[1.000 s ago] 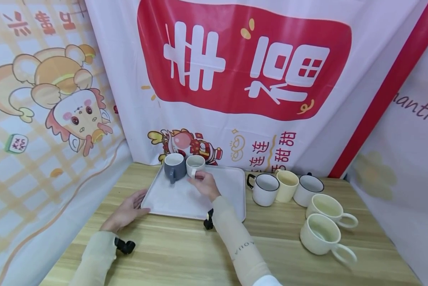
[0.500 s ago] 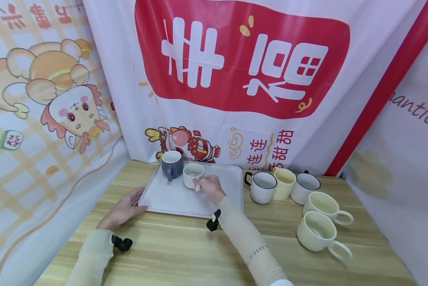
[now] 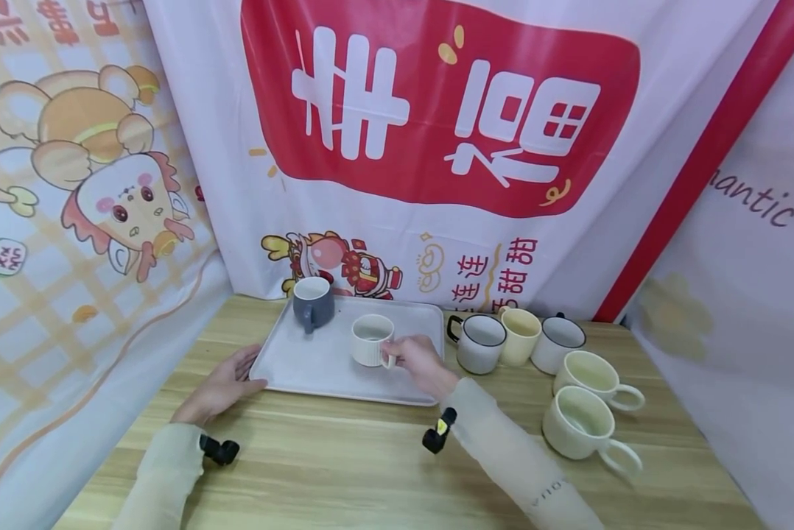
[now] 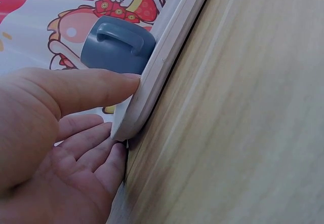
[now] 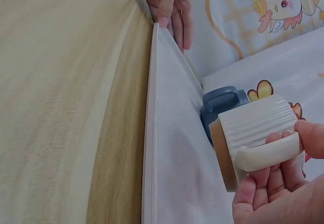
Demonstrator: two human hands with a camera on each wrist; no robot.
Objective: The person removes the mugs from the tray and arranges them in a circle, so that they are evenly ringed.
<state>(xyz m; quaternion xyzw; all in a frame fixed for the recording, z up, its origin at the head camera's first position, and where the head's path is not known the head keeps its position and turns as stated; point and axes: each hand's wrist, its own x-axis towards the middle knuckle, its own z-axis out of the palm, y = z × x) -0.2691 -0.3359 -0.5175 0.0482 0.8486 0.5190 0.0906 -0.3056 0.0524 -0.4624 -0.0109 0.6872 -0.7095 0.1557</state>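
A white ribbed mug (image 3: 372,340) with an unglazed tan base is held by its handle in my right hand (image 3: 423,361). In the right wrist view, thumb and fingers are curled round the handle (image 5: 268,154), and the base shows lifted off the light grey tray (image 3: 304,372). At the tray's back left stands a dark grey-blue mug (image 3: 314,308), its handle facing forward. My left hand (image 3: 221,383) rests at the tray's front left corner. Its thumb touches the front rim (image 4: 147,89), while the straight fingers lie along the left side.
Right of the tray stand two white mugs with dark rims, one nearer the tray (image 3: 481,346) and one farther right (image 3: 559,344). Between them is a yellow mug (image 3: 520,337). Two cream mugs (image 3: 577,425) stand nearer on the wooden table (image 3: 344,471). Printed cloth (image 3: 437,147) hangs close behind.
My right hand has drawn the white mug from beside the dark mug, forward and to the right over the tray. The left hand stays at the tray corner. The head view has shifted slightly.
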